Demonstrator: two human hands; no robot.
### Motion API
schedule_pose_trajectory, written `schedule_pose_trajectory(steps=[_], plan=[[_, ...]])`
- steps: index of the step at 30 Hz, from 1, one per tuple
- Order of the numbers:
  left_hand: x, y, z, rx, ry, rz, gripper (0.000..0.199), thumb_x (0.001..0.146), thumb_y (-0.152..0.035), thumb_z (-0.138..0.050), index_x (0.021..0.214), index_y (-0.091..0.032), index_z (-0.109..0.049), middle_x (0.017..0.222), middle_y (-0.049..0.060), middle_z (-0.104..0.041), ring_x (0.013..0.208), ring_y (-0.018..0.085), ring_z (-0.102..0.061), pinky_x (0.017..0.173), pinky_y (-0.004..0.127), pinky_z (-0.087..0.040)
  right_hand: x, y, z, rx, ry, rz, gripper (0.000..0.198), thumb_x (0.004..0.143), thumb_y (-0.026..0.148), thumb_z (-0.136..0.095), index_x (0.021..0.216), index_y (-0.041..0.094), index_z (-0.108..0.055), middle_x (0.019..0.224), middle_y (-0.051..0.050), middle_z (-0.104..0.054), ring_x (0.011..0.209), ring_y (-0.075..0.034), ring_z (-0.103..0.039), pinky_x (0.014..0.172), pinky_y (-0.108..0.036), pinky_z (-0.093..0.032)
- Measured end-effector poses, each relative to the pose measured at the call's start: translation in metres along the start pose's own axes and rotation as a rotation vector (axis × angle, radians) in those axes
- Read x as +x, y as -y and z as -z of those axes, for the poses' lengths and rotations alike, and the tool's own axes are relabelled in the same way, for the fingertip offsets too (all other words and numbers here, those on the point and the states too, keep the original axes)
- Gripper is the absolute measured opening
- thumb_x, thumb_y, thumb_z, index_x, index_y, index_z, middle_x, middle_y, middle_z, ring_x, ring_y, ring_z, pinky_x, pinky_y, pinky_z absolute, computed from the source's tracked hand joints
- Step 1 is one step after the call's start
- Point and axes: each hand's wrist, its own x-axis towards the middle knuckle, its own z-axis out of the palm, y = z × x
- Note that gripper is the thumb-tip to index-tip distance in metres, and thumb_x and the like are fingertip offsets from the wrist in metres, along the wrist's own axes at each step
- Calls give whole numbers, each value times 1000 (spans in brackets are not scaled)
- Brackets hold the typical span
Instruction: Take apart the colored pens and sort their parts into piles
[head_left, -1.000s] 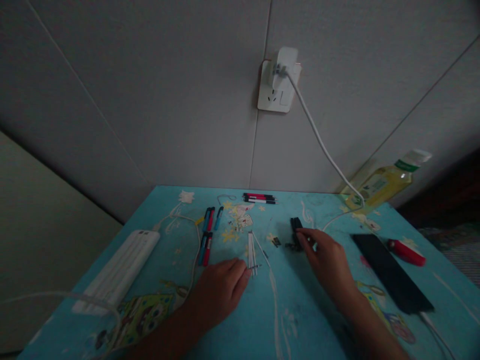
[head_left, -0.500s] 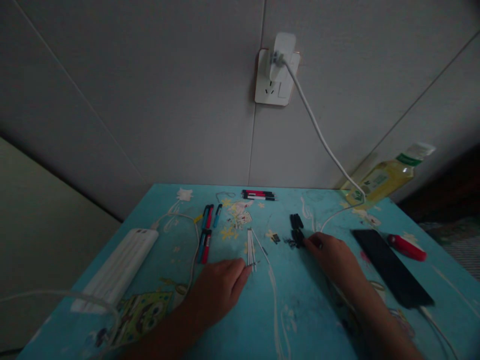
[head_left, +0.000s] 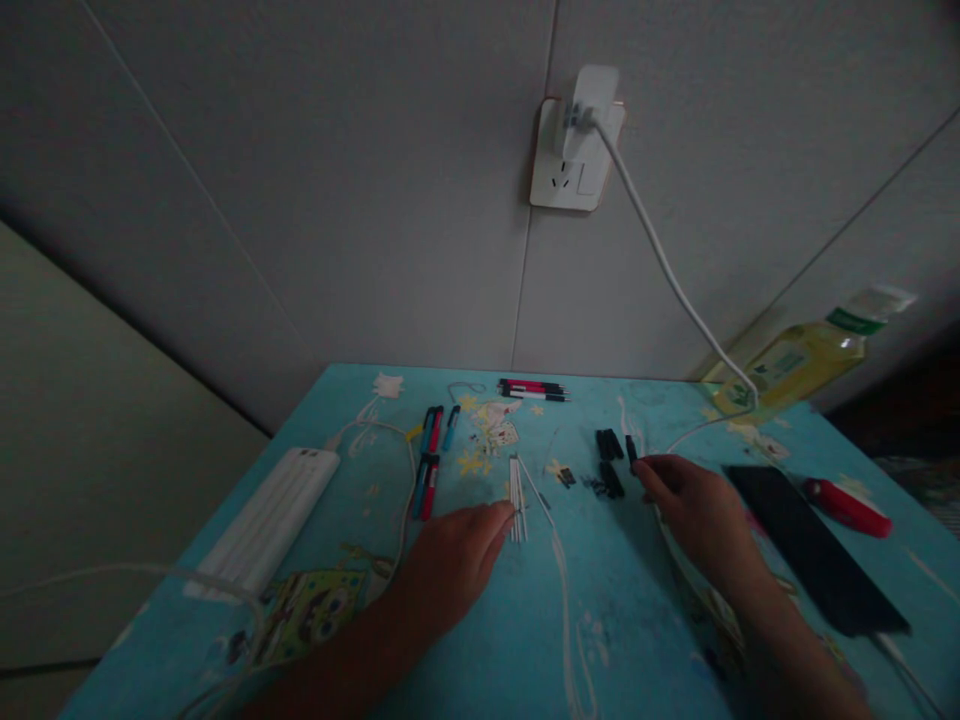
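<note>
Pinching a black piece [head_left: 631, 452], the right hand [head_left: 686, 505] has moved off the black parts [head_left: 611, 480] right of the white rods [head_left: 515, 490]. The left hand [head_left: 465, 555] has fingertips together at the rods (on what, I cannot tell). Beneath them, blue patterned cloth [head_left: 517, 630]; beyond, grey wall [head_left: 375, 220].

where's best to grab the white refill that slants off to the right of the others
Probably by pinching the slanted white refill across its nearer half, coming from above and the right. It is thin and lies on the table, and that half splays away from the other refills, while the left hand is on the opposite side.
</note>
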Motion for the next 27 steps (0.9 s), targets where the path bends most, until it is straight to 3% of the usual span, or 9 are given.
schedule_pose_trajectory(steps=[3, 6, 13, 19, 27], plan=[[2, -2, 2, -23, -16, 25, 25, 105, -30, -36, 114, -22, -58, 98, 4, -73, 85, 18, -70, 77, 29, -53, -8, 15, 4, 245, 108, -21, 38, 88, 53, -57, 93, 19, -72, 65, -4, -70, 51, -17, -60, 50, -28, -47], [2, -3, 3, -25, -30, 34, 25, 105, -29, -35, 111, -22, -57, 92, 3, -72, 81, 17, -69, 73, 28, -51, -16, 26, 2, 427, 202, -2, 36, 86, 52, -62, 88, 18, -71, 61, -3, -65, 50, -15, -56, 46, -25, -45], [1, -10, 7, -13, 27, 70, 23, 105, -27, -32, 102, -21, -54, 74, -1, -65, 65, 15, -63, 60, 25, -42, -38, 55, -23, 651, 451, 15, 33, 86, 49, -64, 86, 17, -70, 58, 3, -54, 47, -9, -44, 43, -21, -37], [4, -10, 8, 34, 41, 47, 26, 104, -28, -34, 89, -20, -54, 74, 0, -63, 66, 16, -62, 61, 25, -41, -45, 56, -33, 642, 378, 64, 30, 89, 46, -62, 98, 19, -70, 68, 1, -55, 59, -12, -47, 51, -23, -37], [2, -9, 7, 39, 48, 39, 27, 105, -29, -34, 93, -20, -56, 81, 1, -66, 72, 17, -65, 66, 27, -43, -41, 49, -35, 605, 362, 79, 30, 91, 46, -61, 102, 20, -70, 71, 1, -57, 62, -13, -48, 54, -25, -38]])
